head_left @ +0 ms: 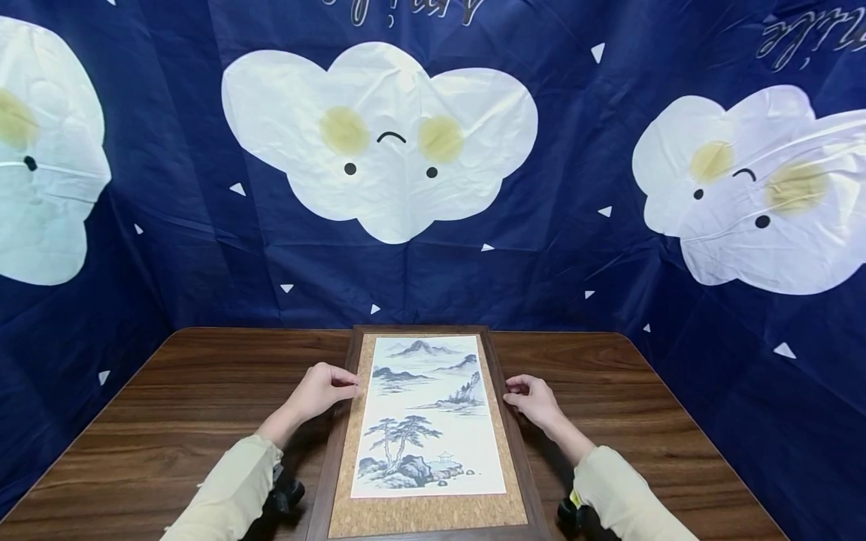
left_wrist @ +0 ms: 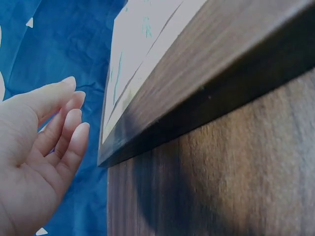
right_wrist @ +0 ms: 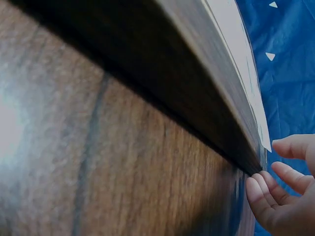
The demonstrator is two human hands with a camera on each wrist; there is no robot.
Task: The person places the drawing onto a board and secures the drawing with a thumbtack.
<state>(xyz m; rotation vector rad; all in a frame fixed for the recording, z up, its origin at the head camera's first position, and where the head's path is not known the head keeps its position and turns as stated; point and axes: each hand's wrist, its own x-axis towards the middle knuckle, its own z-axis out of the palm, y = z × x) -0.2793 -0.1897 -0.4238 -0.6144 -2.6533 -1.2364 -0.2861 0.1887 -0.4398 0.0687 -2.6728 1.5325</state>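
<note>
While the left hand (head_left: 326, 391) bends its fingers softly near its thumb and pinches nothing, the right hand (head_left: 533, 402) keeps its thumb and fingers a little apart, with its lower fingertips right by the side of a dark brown wooden frame (head_left: 332, 466). I cannot tell if they touch it. The frame lies between both hands. Inside it, also between them, is tan speckled cork (head_left: 428, 516) under a white paper picture (head_left: 433, 406) of grey-blue hills and trees. Below the hands is a shiny brown wooden table (head_left: 602, 383); beyond them hangs dark blue cloth (head_left: 561, 270).
</note>
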